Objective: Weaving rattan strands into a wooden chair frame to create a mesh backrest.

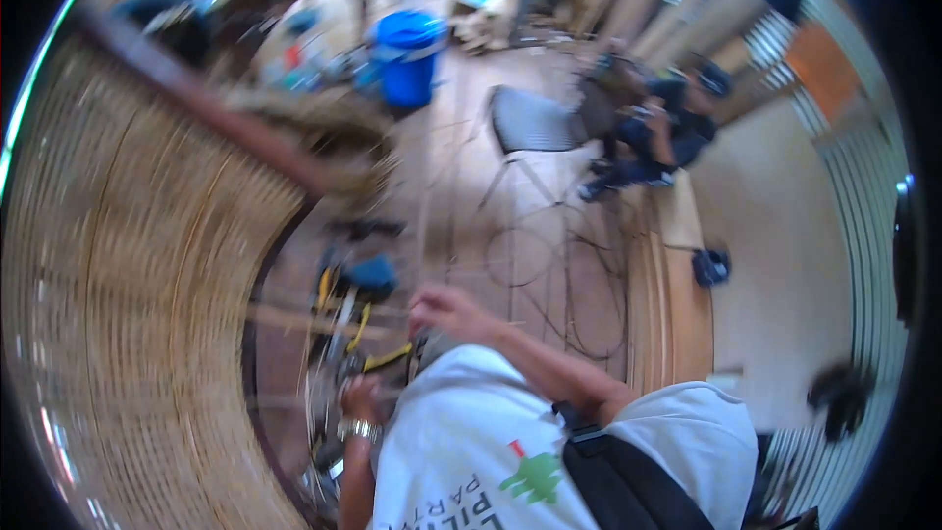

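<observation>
My left hand (361, 397), with a metal-banded watch at the wrist, is low beside the tool pile. Its fingers look curled, and what they hold, if anything, is hidden by blur. Just right of it lies a yellow-handled tool (387, 358). Higher up, my right hand (444, 312) reaches across in front of my body, fingers bent together; any thing in them is too small to make out. Left of both hands, a blue item (371, 277), another yellow tool (359, 327) and a light wooden strip (319, 320) lie on the floor among blurred tools.
A large woven bamboo panel (147, 236) with a dark rim curves along my left. Ahead are a blue bucket (406, 57), a chair (535, 120) and a seated person (659, 128). Loops of thin cane or wire (525, 257) lie on the floor; long boards (677, 314) are at right.
</observation>
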A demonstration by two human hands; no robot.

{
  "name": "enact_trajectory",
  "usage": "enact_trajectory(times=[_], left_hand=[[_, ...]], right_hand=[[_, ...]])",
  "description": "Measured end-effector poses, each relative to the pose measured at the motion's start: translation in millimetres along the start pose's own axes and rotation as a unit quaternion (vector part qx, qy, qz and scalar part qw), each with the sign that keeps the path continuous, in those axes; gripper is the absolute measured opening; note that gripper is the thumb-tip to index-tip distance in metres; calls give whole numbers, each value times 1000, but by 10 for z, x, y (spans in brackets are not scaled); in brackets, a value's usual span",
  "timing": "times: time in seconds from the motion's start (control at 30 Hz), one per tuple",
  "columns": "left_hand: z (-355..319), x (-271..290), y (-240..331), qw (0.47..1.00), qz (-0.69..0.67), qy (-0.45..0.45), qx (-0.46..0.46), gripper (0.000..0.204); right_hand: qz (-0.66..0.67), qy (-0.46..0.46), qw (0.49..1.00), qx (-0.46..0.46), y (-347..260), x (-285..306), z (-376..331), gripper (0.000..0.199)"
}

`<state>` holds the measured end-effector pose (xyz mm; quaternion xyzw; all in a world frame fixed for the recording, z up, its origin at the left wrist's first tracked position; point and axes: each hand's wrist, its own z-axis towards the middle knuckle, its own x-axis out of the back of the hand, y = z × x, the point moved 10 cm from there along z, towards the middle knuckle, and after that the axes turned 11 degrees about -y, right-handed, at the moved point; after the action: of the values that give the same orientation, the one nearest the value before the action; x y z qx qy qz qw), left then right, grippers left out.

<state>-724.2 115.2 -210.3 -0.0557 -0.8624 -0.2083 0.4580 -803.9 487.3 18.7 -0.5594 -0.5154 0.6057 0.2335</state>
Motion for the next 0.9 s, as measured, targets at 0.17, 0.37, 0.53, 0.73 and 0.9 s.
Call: enact_trajectory(times=[0.17,0.37,0.53,0.73,0.9], left_hand=[[169,944,155,986,-66,96,-119,16],[-879,1767,467,959,-191,206,28,20],[-1680,2395,1199,922,-250,271,121,17],[-2377,2992,1883,774,-329,427,332,21],[-2702,2207,2164,503,-533,538,417,37]], right_hand=[[-256,-90,956,113,-624,-935,313,11],[-276,-89,955,67,-441,-1142,358,16],[-397,-202,885,133,-415,-1356,623,17],[-464,-364,791,162,-907,-1803,1692,11],[-442,-421,782,127,-223,-1782,2068,4]])
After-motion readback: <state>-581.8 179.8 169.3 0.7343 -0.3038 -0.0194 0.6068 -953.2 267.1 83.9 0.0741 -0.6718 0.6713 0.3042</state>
